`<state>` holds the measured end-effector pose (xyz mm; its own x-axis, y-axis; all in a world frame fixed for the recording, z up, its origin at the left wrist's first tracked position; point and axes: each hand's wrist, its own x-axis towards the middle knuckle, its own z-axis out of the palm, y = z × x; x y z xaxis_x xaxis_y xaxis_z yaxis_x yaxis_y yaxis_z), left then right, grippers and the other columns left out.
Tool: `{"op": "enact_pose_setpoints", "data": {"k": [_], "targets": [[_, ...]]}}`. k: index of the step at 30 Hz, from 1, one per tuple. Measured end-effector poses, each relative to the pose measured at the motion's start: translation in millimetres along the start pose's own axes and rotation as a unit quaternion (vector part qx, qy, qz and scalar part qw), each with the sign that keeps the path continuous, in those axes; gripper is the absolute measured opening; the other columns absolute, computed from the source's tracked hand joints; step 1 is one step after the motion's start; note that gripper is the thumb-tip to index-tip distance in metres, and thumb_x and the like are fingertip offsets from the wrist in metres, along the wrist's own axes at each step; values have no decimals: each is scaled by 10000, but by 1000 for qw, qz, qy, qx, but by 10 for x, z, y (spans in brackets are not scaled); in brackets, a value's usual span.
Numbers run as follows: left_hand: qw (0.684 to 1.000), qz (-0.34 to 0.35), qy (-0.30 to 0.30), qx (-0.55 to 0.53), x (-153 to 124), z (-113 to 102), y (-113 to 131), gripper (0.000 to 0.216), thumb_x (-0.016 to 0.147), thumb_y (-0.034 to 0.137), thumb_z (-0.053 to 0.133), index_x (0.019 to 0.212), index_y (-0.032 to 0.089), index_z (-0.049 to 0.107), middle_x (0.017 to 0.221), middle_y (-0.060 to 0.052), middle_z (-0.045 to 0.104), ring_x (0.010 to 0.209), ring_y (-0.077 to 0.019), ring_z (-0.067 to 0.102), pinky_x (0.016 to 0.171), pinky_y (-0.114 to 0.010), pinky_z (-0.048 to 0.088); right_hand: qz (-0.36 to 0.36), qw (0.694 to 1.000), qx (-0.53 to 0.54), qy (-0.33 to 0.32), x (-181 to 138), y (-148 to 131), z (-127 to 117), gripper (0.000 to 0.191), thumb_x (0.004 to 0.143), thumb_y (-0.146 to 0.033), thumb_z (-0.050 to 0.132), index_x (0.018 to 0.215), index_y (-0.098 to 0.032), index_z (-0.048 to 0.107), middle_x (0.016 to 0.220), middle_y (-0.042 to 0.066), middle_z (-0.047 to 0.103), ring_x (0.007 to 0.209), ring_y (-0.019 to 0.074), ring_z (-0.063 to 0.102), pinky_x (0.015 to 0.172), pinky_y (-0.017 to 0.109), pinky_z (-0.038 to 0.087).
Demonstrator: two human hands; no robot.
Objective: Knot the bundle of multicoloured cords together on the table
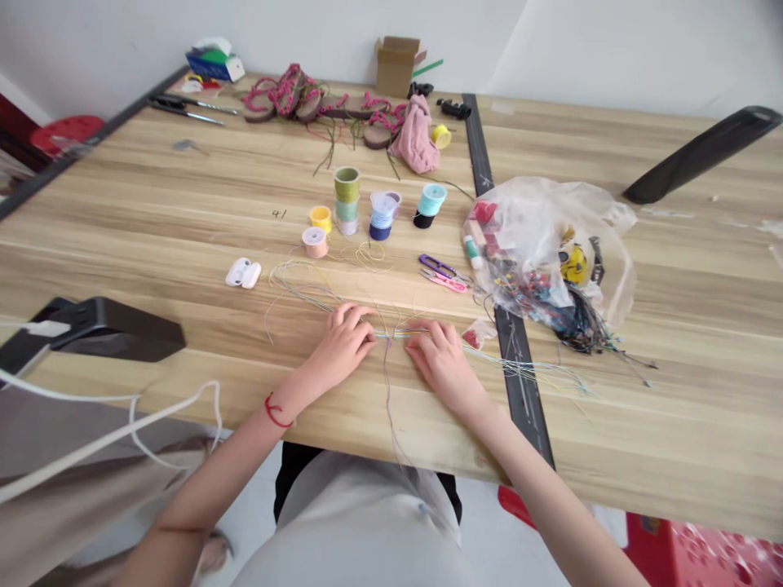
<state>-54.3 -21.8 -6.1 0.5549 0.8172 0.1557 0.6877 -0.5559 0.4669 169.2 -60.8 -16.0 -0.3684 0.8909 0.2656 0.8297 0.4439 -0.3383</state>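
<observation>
Both my hands rest on the wooden table [183, 212] near its front edge. My left hand [340, 342] and my right hand [441, 359] each pinch a bundle of thin coloured threads [391, 333] stretched flat between them. The threads trail left in loose loops and right across a black strip [519, 359] in the table. One thread hangs down over the table edge towards my lap. A red string is tied round my left wrist.
Behind the hands stand several thread spools [347, 200], small scissors [441, 273] and a white earbud case [243, 273]. A clear plastic bag [550, 253] of craft bits lies right. Braided sandals [294, 96], a pink cloth [414, 134] and a cardboard box [396, 65] sit far back.
</observation>
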Motion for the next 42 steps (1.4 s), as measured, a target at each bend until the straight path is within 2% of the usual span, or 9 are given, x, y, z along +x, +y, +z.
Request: {"op": "enact_pose_setpoints", "data": {"k": [18,24,34,42], "targets": [[1000,-12,3,-13,-24,7,-57,79,898,165,642,859,199,582,1314,-57,542,1261,-296,373,1087,-547,348,21,1000,-6,0,-67,65,-85,157,973,-243,486,915,-213,629,1210,126,592,1074,301,474,928,497,431],[1000,4,8,-14,17,61,51,71,881,197,681,899,204,612,1308,-61,554,1245,-294,399,1070,-533,368,-19,1000,6,-3,34,-61,10,142,970,-261,520,1010,-186,632,1214,145,597,1069,286,495,927,455,450],[1000,0,23,-20,-6,154,92,53,910,148,616,885,192,599,1272,-78,568,1225,-290,403,1052,-518,384,-33,999,-15,-23,103,-30,137,177,992,-258,469,955,-171,619,1197,146,608,1065,278,490,912,415,433],[998,-18,44,-34,-14,130,17,69,910,148,612,862,198,612,1260,-71,573,1203,-283,410,1043,-511,382,-1,998,-54,12,60,55,80,174,985,-255,486,921,-190,635,1186,125,605,1012,279,469,873,425,411]]}}
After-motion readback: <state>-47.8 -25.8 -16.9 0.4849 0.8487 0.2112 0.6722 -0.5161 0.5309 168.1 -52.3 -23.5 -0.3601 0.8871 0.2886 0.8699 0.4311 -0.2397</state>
